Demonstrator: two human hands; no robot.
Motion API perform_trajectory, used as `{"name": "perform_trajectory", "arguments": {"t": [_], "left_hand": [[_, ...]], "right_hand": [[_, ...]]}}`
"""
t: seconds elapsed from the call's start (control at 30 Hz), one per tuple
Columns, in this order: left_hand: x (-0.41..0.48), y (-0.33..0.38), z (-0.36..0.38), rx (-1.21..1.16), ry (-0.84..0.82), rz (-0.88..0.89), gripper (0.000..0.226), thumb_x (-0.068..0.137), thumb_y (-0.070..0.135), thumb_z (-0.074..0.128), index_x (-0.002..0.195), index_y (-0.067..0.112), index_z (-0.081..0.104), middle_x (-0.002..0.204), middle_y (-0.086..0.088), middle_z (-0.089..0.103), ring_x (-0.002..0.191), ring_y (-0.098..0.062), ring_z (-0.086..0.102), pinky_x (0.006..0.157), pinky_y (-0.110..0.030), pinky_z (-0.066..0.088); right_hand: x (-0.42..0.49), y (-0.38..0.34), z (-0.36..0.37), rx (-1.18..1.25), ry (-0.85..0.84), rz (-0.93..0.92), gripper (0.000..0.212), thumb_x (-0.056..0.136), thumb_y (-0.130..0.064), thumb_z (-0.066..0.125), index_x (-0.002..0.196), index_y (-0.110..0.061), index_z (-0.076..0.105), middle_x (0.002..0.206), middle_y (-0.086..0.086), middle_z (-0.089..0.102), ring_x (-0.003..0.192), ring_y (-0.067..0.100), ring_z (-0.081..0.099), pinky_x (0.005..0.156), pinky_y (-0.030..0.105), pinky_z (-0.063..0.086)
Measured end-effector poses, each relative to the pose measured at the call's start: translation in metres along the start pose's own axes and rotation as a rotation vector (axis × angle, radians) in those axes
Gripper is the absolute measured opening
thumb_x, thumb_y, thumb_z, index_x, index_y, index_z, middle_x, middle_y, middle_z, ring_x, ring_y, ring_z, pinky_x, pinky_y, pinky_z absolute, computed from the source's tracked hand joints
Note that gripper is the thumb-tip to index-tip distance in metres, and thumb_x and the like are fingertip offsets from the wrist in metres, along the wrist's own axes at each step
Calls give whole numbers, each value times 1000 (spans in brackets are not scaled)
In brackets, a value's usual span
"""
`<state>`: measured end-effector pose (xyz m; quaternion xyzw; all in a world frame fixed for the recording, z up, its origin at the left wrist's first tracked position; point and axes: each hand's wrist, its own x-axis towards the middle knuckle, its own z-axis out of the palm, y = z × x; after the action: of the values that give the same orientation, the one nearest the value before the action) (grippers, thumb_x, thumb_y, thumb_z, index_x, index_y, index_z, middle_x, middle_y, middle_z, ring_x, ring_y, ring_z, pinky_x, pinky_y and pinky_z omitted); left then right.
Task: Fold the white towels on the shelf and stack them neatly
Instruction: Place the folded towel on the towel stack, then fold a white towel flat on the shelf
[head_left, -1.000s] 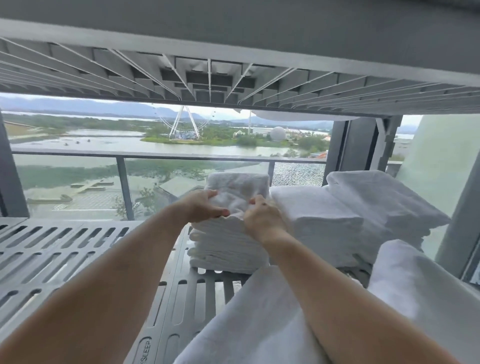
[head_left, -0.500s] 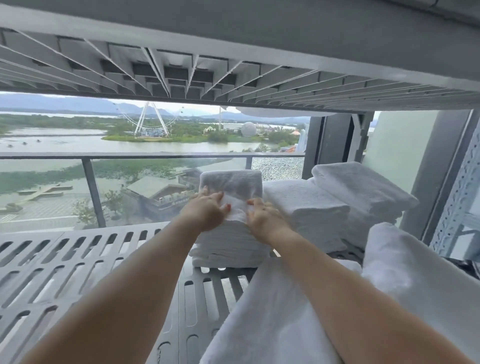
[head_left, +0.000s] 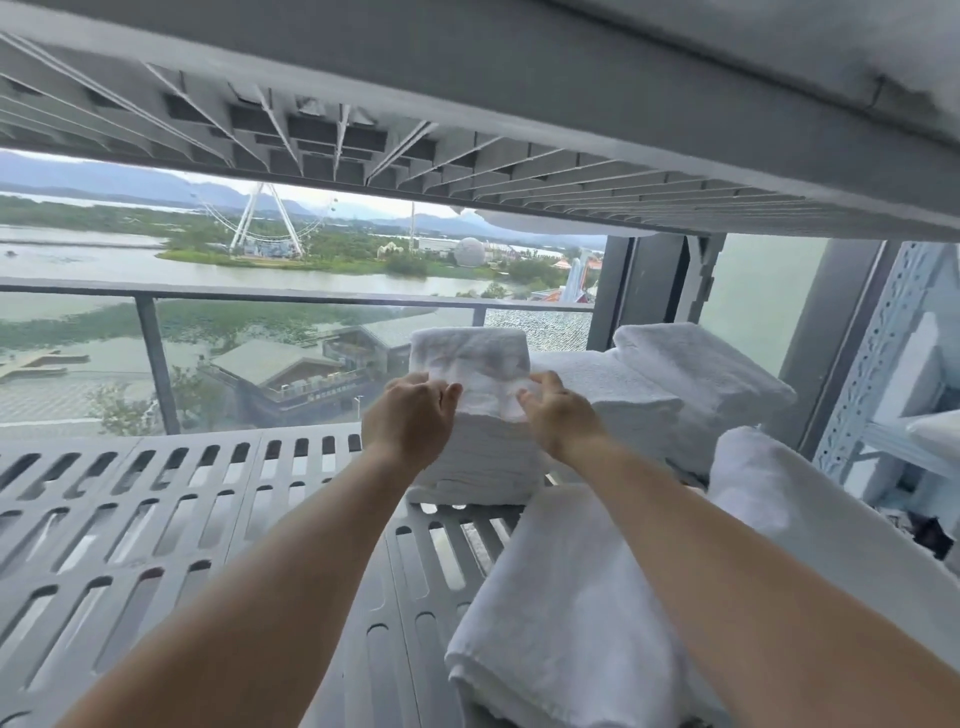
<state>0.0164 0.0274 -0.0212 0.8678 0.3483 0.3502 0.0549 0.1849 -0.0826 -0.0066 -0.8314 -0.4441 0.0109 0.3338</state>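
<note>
A grey slotted shelf (head_left: 156, 519) stands by a window (head_left: 78, 260). Mid-shelf sits a towel stack (head_left: 480, 457). The left hand (head_left: 410, 415) lies straight-fingered on the top towel (head_left: 467, 353). The right hand (head_left: 558, 410), slightly apart, touches its corner, grip unclear.

No text, label, brand, number or sign legible anywhere in view. Slotted shelf (head_left: 156, 519): no readable marking on it. Towels (head_left: 561, 597) on shelf: plain white, no tag or print readable. Buildings beyond shelf, through window: too far and too small to read any sign.
</note>
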Motion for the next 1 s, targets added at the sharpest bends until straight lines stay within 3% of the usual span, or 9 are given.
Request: {"name": "perform_trajectory", "arguments": {"t": [0.13,0.27,0.43,0.53,0.6,0.63,0.7,0.87,1.0], "left_hand": [[-25,18,-7,23,-81,53,36,100,46,49,113,22,73,134,-7,60,125,-30,53,98,-45,50],[-56,58,-15,25,-75,88,35,96,50,55,116,27,73,130,1,64,115,-23,62,90,-39,53],[-95,116,-19,-45,-535,65,47,94,59,55,104,16,73,100,-4,74,90,-21,67,84,-36,52],[-120,142,-23,-111,-686,53,67,89,74,49,80,8,56,78,-9,56,70,-22,47,67,-41,37],[-136,152,-27,-205,-838,-37,73,75,85,55,86,13,58,81,-12,48,76,-17,43,71,-35,36],[-143,156,-28,-189,-888,-65,83,69,88,58,102,12,64,93,-13,57,86,-16,50,82,-34,42],[-156,162,-23,-45,-874,-94,90,65,84,63,127,19,60,119,-3,64,108,-19,58,99,-39,45],[-168,160,-9,151,-587,-61,27,88,37,62,108,20,67,106,-3,69,95,-23,60,80,-32,47],[-163,148,-18,252,-447,-19,25,87,15,55,107,18,68,112,-3,69,107,-26,61,85,-32,49]], "right_hand": [[-26,6,-14,-54,15,37,44,97,-38,49,134,-14,51,133,15,60,122,33,55,98,38,43],[-56,23,-39,-226,-50,-2,40,91,-42,51,110,-12,69,113,10,69,105,30,63,91,36,52],[-91,49,-63,-316,5,-60,34,87,-34,55,111,-13,69,114,11,69,107,31,63,91,36,52],[-112,60,-72,-389,38,-35,37,85,-28,54,117,-16,66,121,10,63,113,31,60,89,37,47],[-124,64,-75,-436,-56,3,45,84,-26,53,127,-16,60,130,13,57,123,33,53,98,40,45],[-128,65,-75,-439,-98,12,47,85,-25,52,131,-15,56,134,14,54,127,34,49,102,41,43],[-134,66,-76,-418,-123,-1,46,88,-23,50,133,-12,53,136,17,51,129,36,46,107,42,41],[-146,64,-79,-252,-97,-48,45,88,-16,45,130,-11,55,133,17,54,126,36,48,107,42,41],[-154,64,-81,-137,-72,-124,42,90,-16,43,129,-14,60,131,14,60,125,33,53,106,40,43]]}}
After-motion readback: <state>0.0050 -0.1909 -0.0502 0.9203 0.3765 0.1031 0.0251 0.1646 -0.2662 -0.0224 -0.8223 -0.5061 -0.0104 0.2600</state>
